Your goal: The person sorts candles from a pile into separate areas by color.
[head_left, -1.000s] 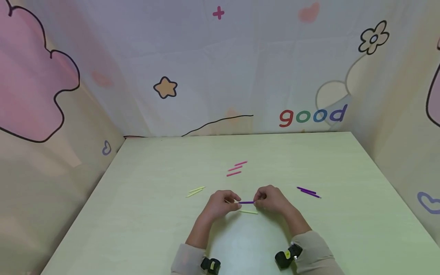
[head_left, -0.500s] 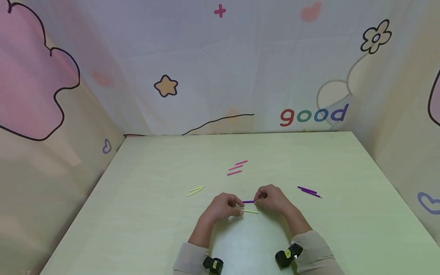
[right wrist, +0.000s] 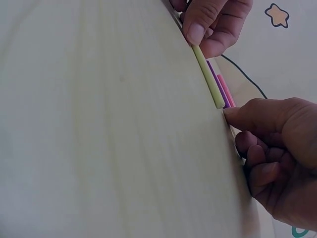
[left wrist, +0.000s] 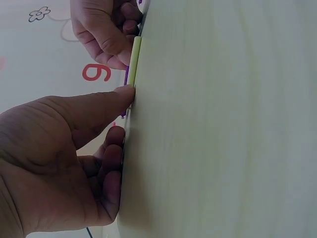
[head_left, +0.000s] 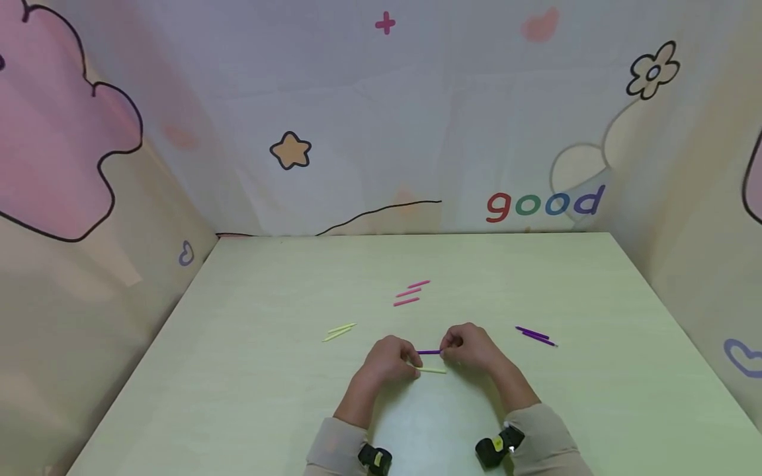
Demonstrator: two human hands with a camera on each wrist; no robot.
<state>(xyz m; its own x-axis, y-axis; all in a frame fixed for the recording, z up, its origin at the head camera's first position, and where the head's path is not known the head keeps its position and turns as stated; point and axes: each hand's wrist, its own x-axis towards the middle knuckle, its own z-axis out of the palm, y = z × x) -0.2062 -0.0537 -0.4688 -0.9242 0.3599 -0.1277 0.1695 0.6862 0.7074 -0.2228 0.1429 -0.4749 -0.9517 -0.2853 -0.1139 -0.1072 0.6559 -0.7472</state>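
In the head view, a purple stick [head_left: 429,352] lies crosswise between the hands, with a pale yellow-green stick [head_left: 433,371] on the nearer side, roughly parallel to it. My right hand [head_left: 470,345] holds the purple stick's right end by thumb and index finger. My left hand [head_left: 388,363] reaches both left ends: its thumb touches the yellow-green stick [left wrist: 133,62], and its index finger is at the purple one. A gap shows between left thumb and index finger in the left wrist view. The other fingers of both hands are bent.
Several pink sticks [head_left: 407,292] lie farther back on the pale table [head_left: 268,277]. Yellow-green sticks [head_left: 339,332] are at the left, and two purple sticks [head_left: 536,336] at the right. A printed cloth [head_left: 357,99] stands behind the table.
My left thumb has come down nearer me, from the purple stick's left end to the yellow-green stick's. My right hand has stayed at the purple stick's right end.
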